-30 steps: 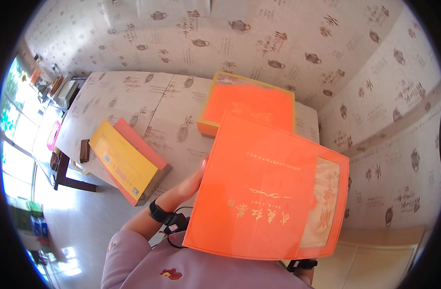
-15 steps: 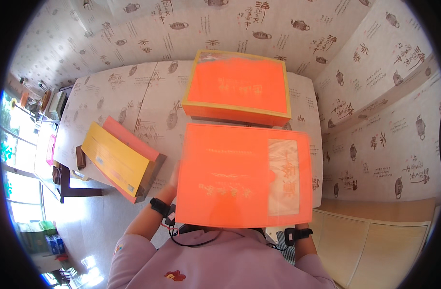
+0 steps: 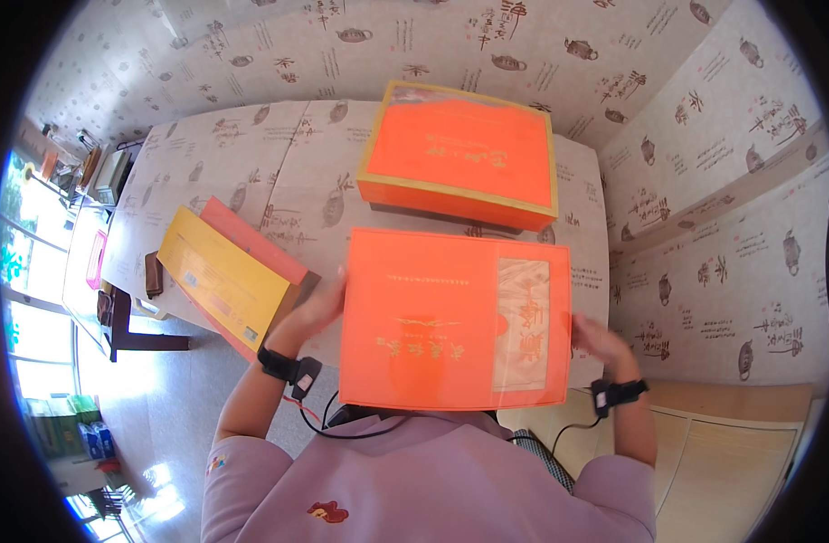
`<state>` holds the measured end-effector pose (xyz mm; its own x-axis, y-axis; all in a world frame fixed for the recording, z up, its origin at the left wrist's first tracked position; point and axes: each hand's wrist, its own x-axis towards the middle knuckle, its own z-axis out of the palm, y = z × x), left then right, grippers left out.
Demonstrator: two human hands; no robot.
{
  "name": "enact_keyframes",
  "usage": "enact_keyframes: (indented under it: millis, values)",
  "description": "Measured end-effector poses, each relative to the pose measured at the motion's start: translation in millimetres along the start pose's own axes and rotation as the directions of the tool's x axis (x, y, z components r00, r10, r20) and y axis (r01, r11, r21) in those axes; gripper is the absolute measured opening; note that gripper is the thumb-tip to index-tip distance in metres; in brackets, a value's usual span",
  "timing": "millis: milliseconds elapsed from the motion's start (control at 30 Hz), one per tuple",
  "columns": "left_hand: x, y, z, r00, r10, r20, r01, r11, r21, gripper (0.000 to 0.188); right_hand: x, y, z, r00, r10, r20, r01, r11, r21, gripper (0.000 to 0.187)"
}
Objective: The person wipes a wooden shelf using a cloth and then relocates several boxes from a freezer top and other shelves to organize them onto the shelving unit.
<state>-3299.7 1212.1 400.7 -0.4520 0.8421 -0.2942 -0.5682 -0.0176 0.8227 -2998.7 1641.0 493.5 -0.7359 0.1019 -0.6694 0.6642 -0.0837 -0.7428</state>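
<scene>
A large flat orange gift box with gold markings and a pale, cloth-like window panel lies level in front of my chest, over the near edge of the table. My left hand is against its left side, with the fingers pointing away from me. Against the right side rests my right hand, its fingertips partly hidden by the box edge. Between them, the two hands hold the box. Just beyond it, a second orange box with gold borders sits on the table.
Left of my left hand, a yellow panel lies slanted on a pink-orange box, jutting past the table edge. A small brown object is beside them. The table has a patterned cover. Low cabinets stand at the right.
The orange gift box has dropped slightly and shifted a little left. My right hand has come out from beneath its near right corner to its right side; more of my left hand shows.
</scene>
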Motion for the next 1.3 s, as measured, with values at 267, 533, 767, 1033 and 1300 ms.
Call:
enact_keyframes:
  millis: [267, 533, 767, 1033, 1300]
  values:
    - [126, 72, -69, 0.949, 0.208, -0.238, -0.128, 0.941, 0.312, 0.079, 121, -121, -54, 0.964, -0.011, -0.264, 0.097, 0.944, 0.315, 0.06]
    - [145, 95, -42, 0.932, 0.087, -0.351, -0.001, 0.971, 0.239, 0.059, 160, -133, -48, 0.96, -0.125, -0.249, 0.159, 0.98, 0.121, 0.053]
    - [128, 183, -11, 0.823, 0.415, -0.389, -0.07, 0.753, 0.655, 0.051, 120, -209, -52, 0.774, -0.42, -0.474, 0.433, 0.897, -0.087, 0.048]
    - [-7, 194, 40, 0.797, 0.506, -0.33, -0.257, 0.778, 0.573, 0.047, 3, -203, 6, 0.7, -0.528, -0.48, 0.488, 0.845, -0.219, 0.044]
    - [-133, 131, 100, 0.831, 0.476, -0.287, -0.184, 0.723, 0.666, 0.053, -88, -73, 39, 0.619, -0.602, -0.504, 0.485, 0.798, -0.359, 0.043]
